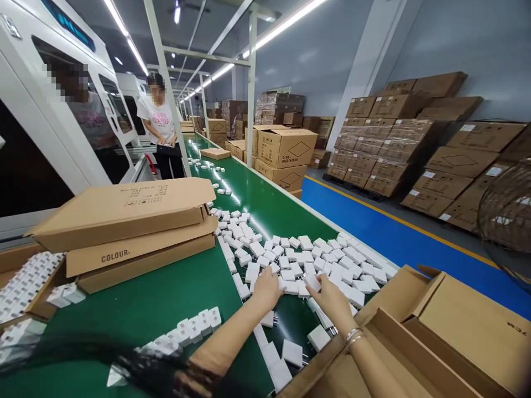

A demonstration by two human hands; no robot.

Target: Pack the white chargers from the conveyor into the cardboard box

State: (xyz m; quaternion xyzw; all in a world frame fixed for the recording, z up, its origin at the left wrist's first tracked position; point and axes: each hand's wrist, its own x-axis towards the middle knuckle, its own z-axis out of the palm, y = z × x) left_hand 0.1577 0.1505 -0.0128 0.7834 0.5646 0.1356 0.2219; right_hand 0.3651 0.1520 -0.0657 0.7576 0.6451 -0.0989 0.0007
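White plug adapters (305,257) lie in a loose pile on the green belt (286,218). At the near left side of the pile is my left hand (266,288), its fingers bent around a white adapter that is mostly hidden. My right hand (327,296), with bracelets at the wrist, pinches a white adapter (312,282) between thumb and fingers, just right of my left hand. A row of adapters (194,327) stands on the green surface to the left of my left forearm.
Flat cartons (136,210) are stacked at the left beside a box of adapters (29,282). An open carton (398,342) sits at the lower right. A person (160,121) stands farther back by the machines. Dark hair crosses the lower left.
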